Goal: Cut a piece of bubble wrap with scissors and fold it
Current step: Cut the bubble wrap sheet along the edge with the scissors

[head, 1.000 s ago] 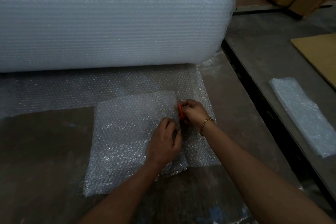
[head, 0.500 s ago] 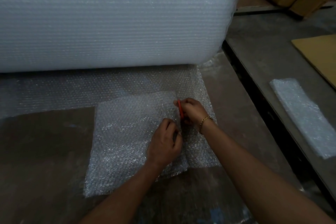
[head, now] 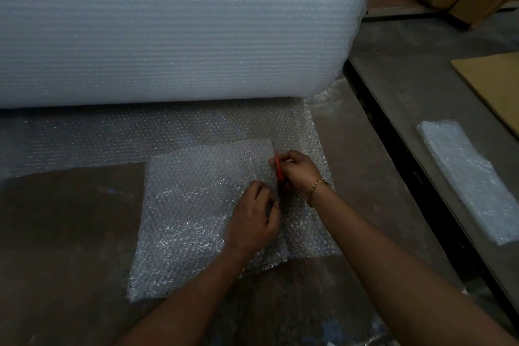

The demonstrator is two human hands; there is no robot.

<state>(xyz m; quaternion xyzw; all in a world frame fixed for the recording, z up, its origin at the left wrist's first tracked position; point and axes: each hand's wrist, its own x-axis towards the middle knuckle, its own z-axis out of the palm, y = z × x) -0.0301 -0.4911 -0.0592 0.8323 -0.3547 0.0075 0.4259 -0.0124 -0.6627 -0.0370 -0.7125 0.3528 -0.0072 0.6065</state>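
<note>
The right hand (head: 296,173) is curled round the orange scissors (head: 278,170), whose blades are mostly hidden. Just beside it the left hand (head: 252,222) pinches the bubble wrap (head: 191,219) at its cut edge, fingers bent. The wrap lies flat on the brown table (head: 70,219), in front of the big roll (head: 168,31). It should handle light, soft and floppy, a bit slippery, so it's best held close to the blades and kept taut, then folded from the corners
</note>
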